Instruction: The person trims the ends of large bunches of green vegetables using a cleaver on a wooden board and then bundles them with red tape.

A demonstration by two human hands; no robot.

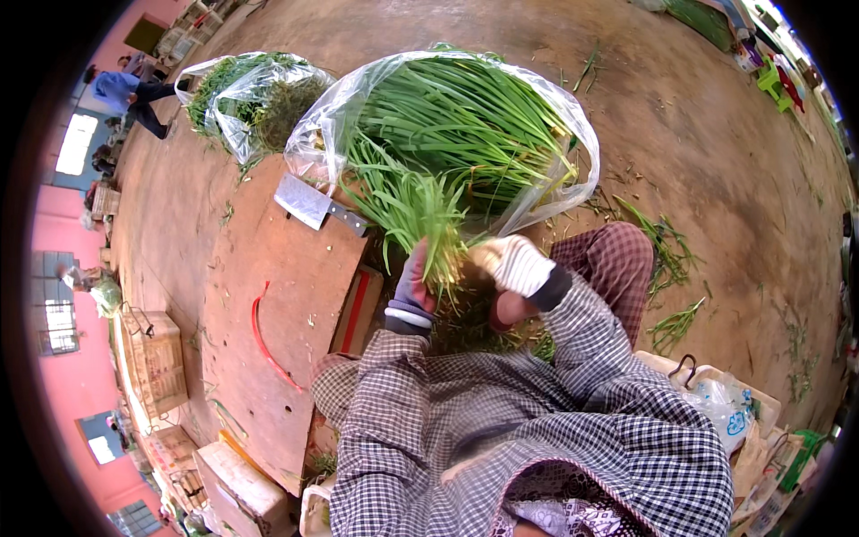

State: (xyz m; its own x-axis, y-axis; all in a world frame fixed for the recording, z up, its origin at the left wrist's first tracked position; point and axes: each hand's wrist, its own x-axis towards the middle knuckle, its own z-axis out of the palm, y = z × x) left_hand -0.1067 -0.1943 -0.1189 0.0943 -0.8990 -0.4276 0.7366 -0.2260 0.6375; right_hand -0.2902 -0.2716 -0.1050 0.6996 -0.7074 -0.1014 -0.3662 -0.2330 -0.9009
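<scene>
My left hand, in a purplish covering, is closed round a bunch of garlic chives with long flat green leaves. The bunch stands upright with its pale stem ends low. My right hand, in a white striped glove, is beside those stem ends; its fingers are smeared by motion, so their grip is unclear. Just beyond lies a big heap of the same chives in an open clear plastic bag. A cleaver with a dark handle rests on the wooden board, left of the bunch.
The brown wooden board holds a red strip. Another plastic bag of greens stands at the far left. Loose leaves litter the floor to the right. Crates stand at left; a basket is by my right side.
</scene>
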